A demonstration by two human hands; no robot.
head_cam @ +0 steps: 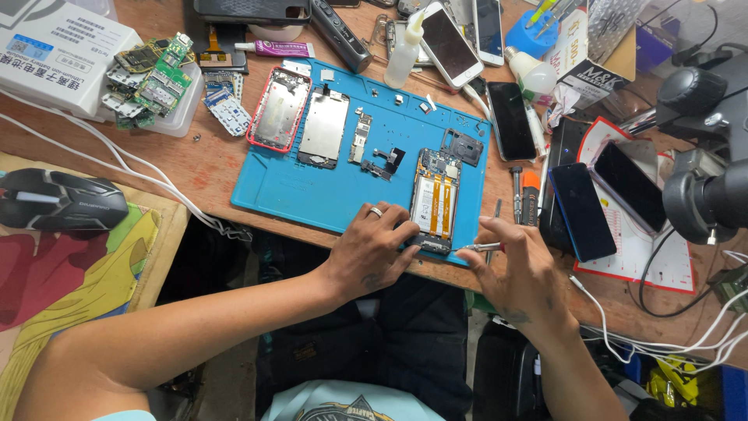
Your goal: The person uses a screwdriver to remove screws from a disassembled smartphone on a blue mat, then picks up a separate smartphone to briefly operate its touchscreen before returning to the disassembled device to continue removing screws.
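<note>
A person's left hand [372, 248], a ring on one finger, presses its fingers on the lower end of an opened phone [433, 203] lying on a blue work mat [288, 191] on the table [210, 168]. Just right of that grip, the right hand [523, 269] pinches a thin metal tool [481, 247], its tip at the phone's bottom edge. Loose phone parts lie beyond the hands.

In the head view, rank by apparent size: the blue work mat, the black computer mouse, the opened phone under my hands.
1. blue work mat
2. black computer mouse
3. opened phone
Mouse and phone look close in size, so that order is unsure.
</note>
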